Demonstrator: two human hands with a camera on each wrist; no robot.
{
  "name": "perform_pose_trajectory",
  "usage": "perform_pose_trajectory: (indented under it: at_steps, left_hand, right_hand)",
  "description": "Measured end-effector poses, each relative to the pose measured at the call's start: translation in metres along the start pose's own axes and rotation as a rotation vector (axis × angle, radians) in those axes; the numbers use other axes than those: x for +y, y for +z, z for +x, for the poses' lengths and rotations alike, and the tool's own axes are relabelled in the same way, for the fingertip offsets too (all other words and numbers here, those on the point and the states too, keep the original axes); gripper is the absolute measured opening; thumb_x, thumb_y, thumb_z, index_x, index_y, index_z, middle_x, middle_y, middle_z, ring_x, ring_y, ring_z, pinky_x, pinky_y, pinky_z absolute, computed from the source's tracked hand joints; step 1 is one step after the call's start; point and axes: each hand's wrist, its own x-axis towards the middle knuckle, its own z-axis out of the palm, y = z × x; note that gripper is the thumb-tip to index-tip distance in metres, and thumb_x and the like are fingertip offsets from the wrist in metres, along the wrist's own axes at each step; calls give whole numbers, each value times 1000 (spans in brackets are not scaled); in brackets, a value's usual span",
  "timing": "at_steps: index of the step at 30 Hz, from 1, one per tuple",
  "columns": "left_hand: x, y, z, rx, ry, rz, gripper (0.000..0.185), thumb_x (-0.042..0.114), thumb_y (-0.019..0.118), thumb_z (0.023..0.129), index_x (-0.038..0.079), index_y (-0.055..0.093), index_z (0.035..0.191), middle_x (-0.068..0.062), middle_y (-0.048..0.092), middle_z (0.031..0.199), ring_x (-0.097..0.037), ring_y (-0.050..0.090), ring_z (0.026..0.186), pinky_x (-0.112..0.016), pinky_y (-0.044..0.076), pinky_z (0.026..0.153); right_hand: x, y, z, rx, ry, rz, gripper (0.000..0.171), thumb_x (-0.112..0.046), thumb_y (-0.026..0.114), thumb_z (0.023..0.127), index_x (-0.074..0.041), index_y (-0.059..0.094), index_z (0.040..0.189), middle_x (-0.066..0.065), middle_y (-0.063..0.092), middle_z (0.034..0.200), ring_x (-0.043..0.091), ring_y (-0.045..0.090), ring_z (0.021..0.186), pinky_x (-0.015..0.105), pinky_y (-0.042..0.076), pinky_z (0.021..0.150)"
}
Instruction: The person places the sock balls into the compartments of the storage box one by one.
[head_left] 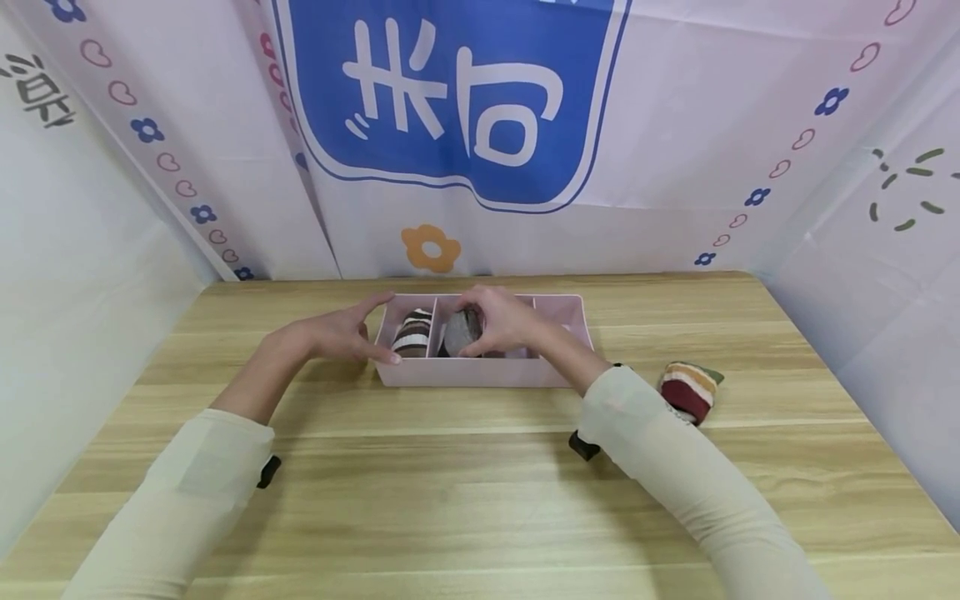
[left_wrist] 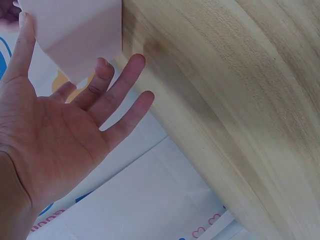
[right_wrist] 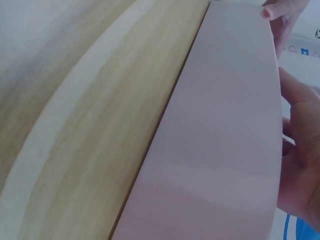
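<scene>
A pink divided box [head_left: 480,372] stands on the wooden table [head_left: 450,467]. Its left compartment holds a rolled brown-and-white striped sock [head_left: 412,333]. In the middle compartment lies a grey sock [head_left: 457,332], and my right hand [head_left: 493,321] curls over it and grips it. My left hand [head_left: 351,333] is spread open at the box's left end, thumb against the front corner. The left wrist view shows that left hand [left_wrist: 65,135] open beside the box [left_wrist: 75,35]. In the right wrist view the box wall [right_wrist: 225,140] fills the middle, with my right hand [right_wrist: 297,165] behind it.
A rolled sock striped red, cream and green [head_left: 690,390] lies on the table right of the box, near my right forearm. White printed cloth walls [head_left: 465,125] close in the table at the back and on both sides.
</scene>
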Motion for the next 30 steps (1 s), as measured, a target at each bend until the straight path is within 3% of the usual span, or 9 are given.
perform_pose_trajectory:
  at_steps: [12,21,25,30]
  left_hand:
    - [-1,0,0,-1,1,0,121,54,79,87,17,-3,167,-39,36,153,-51,41,140,-64,34,113]
    - [0,1,-1,-2,-4,-14,121,52,80,87,17,-3,167,-40,35,154,-52,39,141,-65,31,115]
    - [-1,1,0,-3,0,-9,121,53,80,87,17,-3,167,-41,38,151,-52,41,140,-64,33,114]
    - [-1,0,1,3,5,-3,121,53,80,87,15,-3,167,-39,44,145,-50,45,137,-64,35,113]
  right_hand:
    - [3,0,-6,56,-7,-41,59,-32,95,73,-3,71,118,7,69,109,21,60,97,34,51,85]
    - [2,-7,-14,32,-43,-28,47,-24,89,83,-1,73,121,11,72,119,25,64,111,39,50,100]
    - [1,-9,-18,33,-60,-22,42,-21,85,87,1,73,121,12,72,119,27,65,113,40,50,102]
    - [1,-12,-25,62,-62,64,40,-16,82,89,3,71,122,16,71,121,32,66,113,44,52,101]
